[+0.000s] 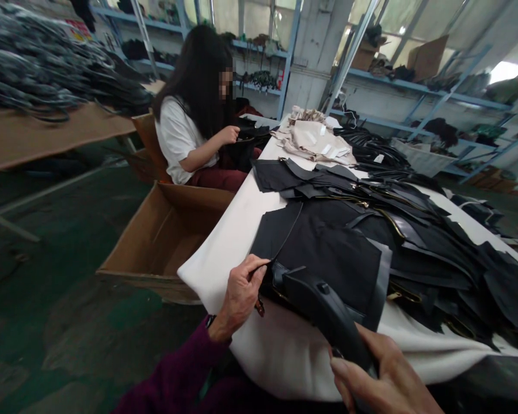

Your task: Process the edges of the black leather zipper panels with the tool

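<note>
A black fabric piece (323,247), with a zipper along its near edge, lies flat at the near side of the white-covered table (224,247). My left hand (242,293) pinches this fabric piece at its near left corner, thumb against forefinger. Just below those fingers a small brown-orange object shows; I cannot make out what it is. My right hand (380,374) is wrapped round the handle of a black curved handheld tool (323,299) with a button on top. The tool's tip points at the fabric close to my left fingertips.
Stacked black pieces with gold zippers (427,230) cover the table's right side. Beige fabric pieces (317,141) lie further back. An open cardboard box (155,276) stands at the table's left. Beyond it, a seated person (185,138) handles black material. Shelves (414,86) line the wall.
</note>
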`<state>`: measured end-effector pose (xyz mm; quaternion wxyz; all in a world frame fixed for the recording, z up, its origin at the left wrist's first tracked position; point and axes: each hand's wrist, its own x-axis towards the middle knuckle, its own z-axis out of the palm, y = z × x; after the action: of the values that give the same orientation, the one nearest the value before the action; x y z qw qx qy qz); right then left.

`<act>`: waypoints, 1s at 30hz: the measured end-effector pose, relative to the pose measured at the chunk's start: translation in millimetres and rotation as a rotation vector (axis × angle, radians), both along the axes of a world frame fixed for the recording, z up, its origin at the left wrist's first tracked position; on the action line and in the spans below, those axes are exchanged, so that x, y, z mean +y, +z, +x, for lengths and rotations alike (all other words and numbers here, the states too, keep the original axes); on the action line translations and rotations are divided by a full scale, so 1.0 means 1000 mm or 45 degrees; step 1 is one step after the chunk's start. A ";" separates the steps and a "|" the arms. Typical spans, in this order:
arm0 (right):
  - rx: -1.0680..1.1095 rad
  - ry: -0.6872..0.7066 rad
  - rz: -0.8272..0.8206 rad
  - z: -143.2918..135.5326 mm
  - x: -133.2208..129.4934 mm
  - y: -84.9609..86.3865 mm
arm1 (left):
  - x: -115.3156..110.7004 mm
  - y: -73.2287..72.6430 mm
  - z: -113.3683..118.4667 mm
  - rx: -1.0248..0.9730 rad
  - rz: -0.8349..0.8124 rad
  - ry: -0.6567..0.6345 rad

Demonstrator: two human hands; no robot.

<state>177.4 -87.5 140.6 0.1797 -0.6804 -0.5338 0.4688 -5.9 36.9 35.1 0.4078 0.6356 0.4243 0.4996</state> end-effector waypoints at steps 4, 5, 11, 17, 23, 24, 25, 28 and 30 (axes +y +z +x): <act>0.142 0.029 0.038 -0.009 0.016 -0.006 | -0.006 -0.007 -0.001 -0.181 -0.102 -0.009; 0.152 0.030 0.055 -0.011 0.019 -0.007 | -0.007 -0.010 -0.001 -0.243 -0.146 -0.013; 0.191 0.002 0.130 -0.012 0.023 -0.009 | -0.009 -0.021 0.004 -0.586 -0.480 -0.098; 0.019 -0.019 0.077 -0.017 0.014 0.003 | -0.007 -0.022 0.007 -0.799 -0.692 -0.089; 0.110 0.050 0.087 -0.026 0.029 -0.008 | -0.014 -0.021 0.010 -0.809 -0.677 -0.226; 0.105 0.041 0.110 -0.026 0.032 -0.010 | -0.016 -0.022 0.011 -0.827 -0.699 -0.248; 0.095 0.032 0.123 -0.024 0.033 -0.010 | -0.017 -0.022 0.013 -0.851 -0.726 -0.254; 0.052 0.004 0.113 -0.014 0.024 -0.006 | -0.018 -0.021 0.017 -0.969 -0.803 -0.229; -0.045 0.005 0.080 -0.007 0.011 -0.002 | -0.015 -0.019 0.018 -1.054 -0.841 -0.218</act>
<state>170.6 -76.6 138.3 0.1906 -0.6817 -0.5525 0.4401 11.6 22.0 15.9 0.7586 0.2558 0.3091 0.5133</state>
